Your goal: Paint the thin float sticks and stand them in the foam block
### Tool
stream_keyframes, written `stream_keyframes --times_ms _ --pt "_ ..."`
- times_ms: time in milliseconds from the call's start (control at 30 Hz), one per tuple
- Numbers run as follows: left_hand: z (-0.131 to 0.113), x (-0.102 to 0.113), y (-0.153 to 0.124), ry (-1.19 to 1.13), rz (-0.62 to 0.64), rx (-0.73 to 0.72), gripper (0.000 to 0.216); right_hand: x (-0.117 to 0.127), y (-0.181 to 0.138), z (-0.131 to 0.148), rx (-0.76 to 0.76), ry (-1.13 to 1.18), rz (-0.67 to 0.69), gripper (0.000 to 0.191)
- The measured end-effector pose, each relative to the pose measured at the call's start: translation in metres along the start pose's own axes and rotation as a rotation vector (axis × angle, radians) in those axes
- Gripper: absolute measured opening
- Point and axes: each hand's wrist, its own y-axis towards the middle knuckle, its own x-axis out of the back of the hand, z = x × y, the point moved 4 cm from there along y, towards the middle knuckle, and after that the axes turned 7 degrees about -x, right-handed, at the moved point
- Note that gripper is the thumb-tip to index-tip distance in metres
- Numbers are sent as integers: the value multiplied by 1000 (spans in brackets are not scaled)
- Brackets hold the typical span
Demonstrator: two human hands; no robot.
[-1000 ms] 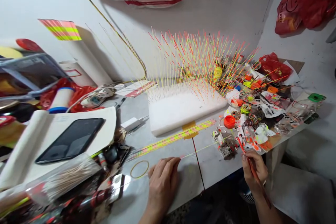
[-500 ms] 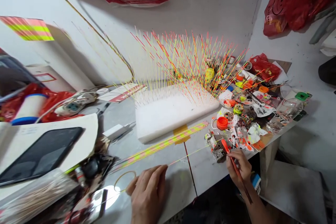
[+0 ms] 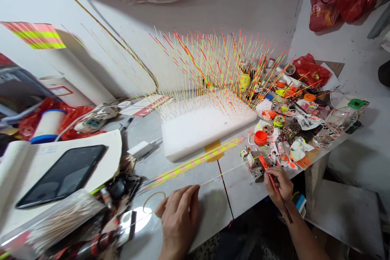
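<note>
My left hand (image 3: 180, 213) rests near the table's front, fingers pinched on one end of a thin stick (image 3: 224, 174) painted yellow-green and pink. The stick's far end lies over a small paint-spattered block (image 3: 255, 165). Closed around an orange-stained paintbrush (image 3: 264, 163), my right hand (image 3: 280, 187) keeps its orange tip beside that end; whether they touch I cannot tell. Behind, a flat row of similar sticks (image 3: 189, 168) lies on the table. Many more painted sticks (image 3: 225, 65) stand upright in a white foam block (image 3: 198, 134).
An orange paint cap (image 3: 260, 138), stained paper and a clear bottle (image 3: 338, 124) crowd the right side. On the left are a phone (image 3: 62, 176) on a notebook, a bag of cotton swabs (image 3: 65, 219) and a power strip (image 3: 96, 118). A yellow ring (image 3: 152, 199) lies by my left hand.
The view has shifted slightly, so the table things appear a little further right. Both hands keep their hold on the stick and the paintbrush, with little other visible movement.
</note>
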Motion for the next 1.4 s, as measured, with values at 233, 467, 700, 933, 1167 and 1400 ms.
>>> stream_keyframes --times_ms 233,467,700,933,1167,1400 --pt "2 -2 -4 14 16 -3 13 1 -1 3 27 21 -6 14" --pt "4 -2 -5 12 15 2 14 -1 1 7 73 31 -3 14" --pt "1 -1 -1 5 12 5 12 -2 4 9 61 15 0 14" --pt "2 -2 -3 7 26 -1 11 -3 4 9 74 27 -4 18" --pt "2 -1 -2 28 24 -16 10 -3 5 8 66 12 -9 17" --pt "0 1 0 57 -11 -29 9 -2 -1 -2 -7 -3 -25 13"
